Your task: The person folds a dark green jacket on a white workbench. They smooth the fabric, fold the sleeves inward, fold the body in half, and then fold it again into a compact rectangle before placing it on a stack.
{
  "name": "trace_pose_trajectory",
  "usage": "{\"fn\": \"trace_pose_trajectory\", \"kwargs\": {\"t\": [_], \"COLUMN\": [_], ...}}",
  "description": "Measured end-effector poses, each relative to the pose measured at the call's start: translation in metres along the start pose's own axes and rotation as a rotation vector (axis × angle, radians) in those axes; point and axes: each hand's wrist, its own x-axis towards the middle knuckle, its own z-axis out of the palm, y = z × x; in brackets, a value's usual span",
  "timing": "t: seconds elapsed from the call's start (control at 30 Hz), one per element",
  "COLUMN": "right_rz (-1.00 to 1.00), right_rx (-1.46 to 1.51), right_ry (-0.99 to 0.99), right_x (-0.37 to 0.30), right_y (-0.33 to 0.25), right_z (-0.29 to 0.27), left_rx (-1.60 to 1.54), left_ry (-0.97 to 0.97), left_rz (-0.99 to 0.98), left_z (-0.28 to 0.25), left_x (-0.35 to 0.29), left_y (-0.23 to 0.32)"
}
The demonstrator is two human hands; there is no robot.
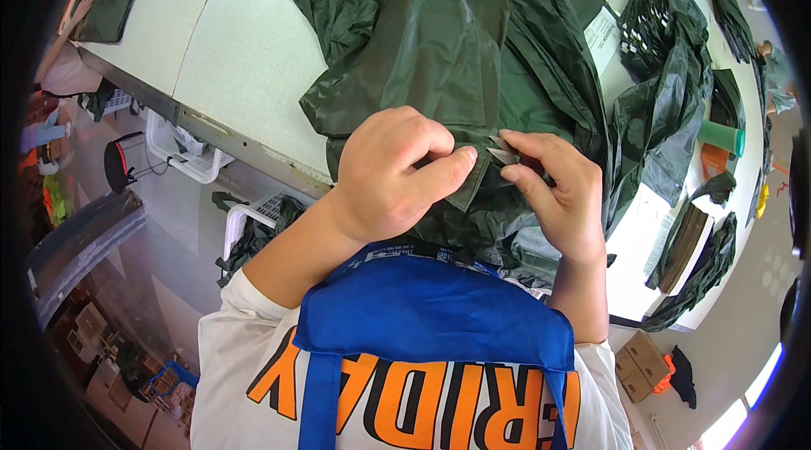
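Note:
A dark green, shiny garment [435, 62] lies spread over the white table, and its near edge hangs toward my body. My left hand [393, 171] is closed, thumb and forefinger pinching the garment near the corner of a stitched flap. In my right hand [562, 184] are small thread snips [503, 151], their two pointed blades showing between thumb and forefinger. The blades point left, close to the flap's edge and my left thumb. Most of the snips' handle is hidden in my palm.
The white table [245, 36] has its edge running along the left. More dark green pieces [663, 104] lie stacked at right, near a green cone [722, 138]. White baskets [182, 150] stand below the table's left edge. Another person's arm [68, 28] reaches in at far left.

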Motion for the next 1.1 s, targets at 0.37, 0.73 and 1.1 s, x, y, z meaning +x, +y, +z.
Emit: {"fn": "trace_pose_trajectory", "kwargs": {"t": [0.37,0.73,1.1], "right_rz": [0.127,0.392,0.25], "right_rx": [0.018,0.422,0.368], "right_ry": [0.019,0.026,-0.039], "right_x": [0.001,0.011,0.007], "right_y": [-0.005,-0.001,-0.003], "right_z": [-0.005,0.021,0.014], "left_rx": [0.0,-0.156,-0.114], "left_ry": [-0.01,-0.247,-0.499], "left_rz": [0.021,-0.11,-0.158], "left_z": [-0.003,-0.009,-0.025], "left_x": [-0.001,0.004,0.038], "left_y": [0.005,0.015,-0.023]}}
